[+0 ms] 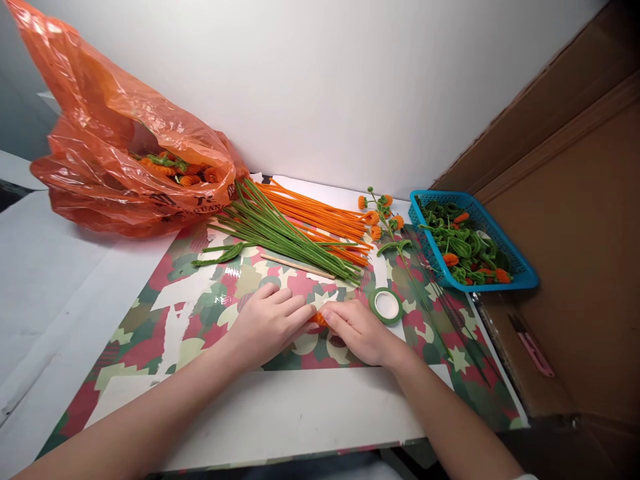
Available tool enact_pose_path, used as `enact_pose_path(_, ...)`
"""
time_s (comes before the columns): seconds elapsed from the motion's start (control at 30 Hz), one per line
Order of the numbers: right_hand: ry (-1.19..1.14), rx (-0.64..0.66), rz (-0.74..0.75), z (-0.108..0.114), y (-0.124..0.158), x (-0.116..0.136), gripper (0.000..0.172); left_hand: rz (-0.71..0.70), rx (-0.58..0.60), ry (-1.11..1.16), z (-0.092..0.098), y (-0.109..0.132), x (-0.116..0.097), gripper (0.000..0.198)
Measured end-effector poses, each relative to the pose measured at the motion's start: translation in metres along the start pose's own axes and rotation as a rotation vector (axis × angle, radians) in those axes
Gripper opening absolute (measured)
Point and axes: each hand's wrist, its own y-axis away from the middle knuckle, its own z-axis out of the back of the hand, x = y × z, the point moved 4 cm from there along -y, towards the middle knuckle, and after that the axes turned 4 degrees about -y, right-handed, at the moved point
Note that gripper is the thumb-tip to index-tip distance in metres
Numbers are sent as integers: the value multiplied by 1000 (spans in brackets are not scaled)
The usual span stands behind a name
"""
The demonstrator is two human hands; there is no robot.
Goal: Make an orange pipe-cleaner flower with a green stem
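Both hands meet over the middle of the patterned mat. Between them is a small orange pipe-cleaner piece (319, 319), mostly covered by fingers. My left hand (273, 320) closes on its left end, and my right hand (357, 330) pinches its right end with thumb and fingers. Just beyond them lie a thin wooden stick (297, 266), a bundle of green pipe cleaners (285, 240) and a bundle of orange pipe cleaners (320, 217). A roll of green tape (386, 306) rests right of my right hand. Farther right stands or lies a stem with small orange flowers (385, 220).
An orange plastic bag (135, 153) with orange and green pieces inside sits at the back left. At the right is a blue basket (525, 277) of green leaves and orange bits. A pink-handled cutter (535, 350) lies on cardboard beyond the camouflage-patterned mat (145, 327).
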Motion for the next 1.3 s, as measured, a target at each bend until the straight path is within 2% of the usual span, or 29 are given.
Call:
enact_pose_path(0.13,-19,17,15,2,0,4,32,6,-12,-22,2,-1,-1,24)
enact_pose_path(0.37,96,-50,47,-2,-3,3,22,45,101,147,-6,1,2,33)
enact_pose_path(0.57,314,-98,234,-7,-5,8,22,101,171,229,-10,5,8,36)
enact_pose_path(0.63,310,-114,276,-4,-3,11,22,113,177,216,-10,5,9,35)
enact_pose_path(0.7,228,-161,267,3,-1,11,20,109,148,183,-7,4,10,33)
enact_pose_path(0.8,66,-254,175,15,1,7,27,98,54,110,1,2,11,27)
enact_pose_path(0.87,-19,-218,85,16,2,2,38,96,-2,77,6,1,11,21)
enact_pose_path(0.93,-71,-123,17,13,1,0,46,98,-34,81,10,0,11,16)
enact_pose_path(1.0,-94,-81,-12,11,1,0,45,105,-60,110,12,0,14,14)
enact_pose_path(1.13,-163,-102,-66,12,0,-2,39,111,-83,132,18,2,28,15)
enact_pose_path(1.3,-131,-103,32,17,0,-3,48,57,-68,217,25,6,49,9)
